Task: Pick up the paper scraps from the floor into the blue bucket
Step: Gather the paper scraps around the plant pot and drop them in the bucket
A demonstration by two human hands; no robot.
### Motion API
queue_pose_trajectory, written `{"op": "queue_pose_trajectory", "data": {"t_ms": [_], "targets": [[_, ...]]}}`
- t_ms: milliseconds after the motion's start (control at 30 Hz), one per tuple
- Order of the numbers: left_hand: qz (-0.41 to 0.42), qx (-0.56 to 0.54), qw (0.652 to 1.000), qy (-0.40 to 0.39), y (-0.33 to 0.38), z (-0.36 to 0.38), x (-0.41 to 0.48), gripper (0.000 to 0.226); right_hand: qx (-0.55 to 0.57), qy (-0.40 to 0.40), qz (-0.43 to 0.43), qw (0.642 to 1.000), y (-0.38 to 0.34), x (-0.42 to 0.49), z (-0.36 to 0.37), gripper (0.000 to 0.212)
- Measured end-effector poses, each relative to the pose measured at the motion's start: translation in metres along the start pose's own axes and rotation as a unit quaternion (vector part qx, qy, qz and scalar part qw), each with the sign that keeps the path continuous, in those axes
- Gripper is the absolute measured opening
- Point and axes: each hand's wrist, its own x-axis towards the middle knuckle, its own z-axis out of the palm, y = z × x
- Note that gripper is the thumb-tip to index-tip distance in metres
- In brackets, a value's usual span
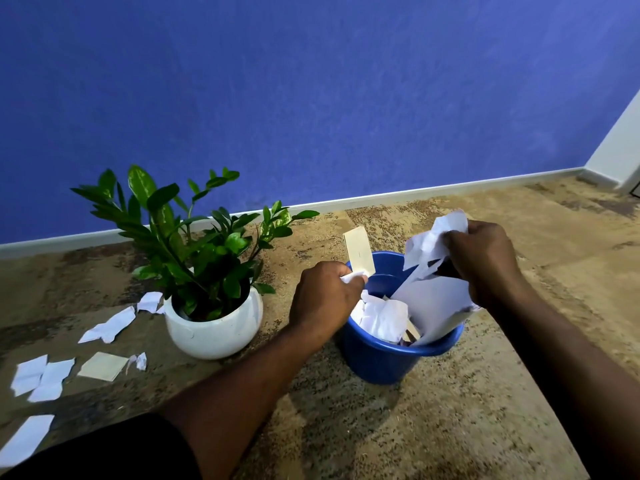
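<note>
The blue bucket (377, 362) stands on the floor in front of me, with several white paper scraps (382, 318) inside. Over its left rim, my left hand (323, 294) grips a cream slip of paper (360, 254) that sticks upward, plus a bit of white paper. At the right rim, my right hand (485, 261) grips a bunch of crumpled white sheets (433, 271) whose lower ends hang into the bucket. More white scraps (109, 325) and a cream square (104, 366) lie on the floor to the left.
A green plant in a round white pot (214, 327) stands just left of the bucket, with scraps beside and in front of it. A blue wall with a white skirting board (415, 194) runs behind. The mottled brown floor stretches to the right.
</note>
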Motion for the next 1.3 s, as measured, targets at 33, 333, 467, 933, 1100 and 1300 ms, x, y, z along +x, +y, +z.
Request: {"op": "queue_pose_trajectory", "data": {"t_ms": [33,333,467,933,1100,1300], "targets": [[-0.001,0.002,1.0,0.0,0.0,0.0,0.0,0.035,-0.003,0.002,-0.002,1.0,-0.001,0.0,0.001,0.018],[0.015,0.026,0.998,-0.049,0.004,0.003,0.003,0.033,-0.022,0.002,0.012,1.0,0.003,0.005,0.011,0.023],[0.011,0.041,0.996,-0.078,0.01,0.003,0.006,0.027,-0.034,-0.022,0.05,0.998,0.007,0.008,0.011,0.016],[0.026,0.073,0.988,-0.133,0.03,0.007,0.012,0.02,-0.119,-0.016,-0.015,0.993,-0.002,0.004,0.007,0.012],[0.035,0.064,0.987,-0.142,0.04,0.011,0.017,0.021,-0.106,-0.025,-0.003,0.994,-0.001,0.006,0.007,0.022],[0.029,-0.011,0.991,-0.129,0.043,0.017,0.02,0.048,-0.136,-0.02,-0.027,0.99,-0.002,-0.002,0.02,0.019]]}}
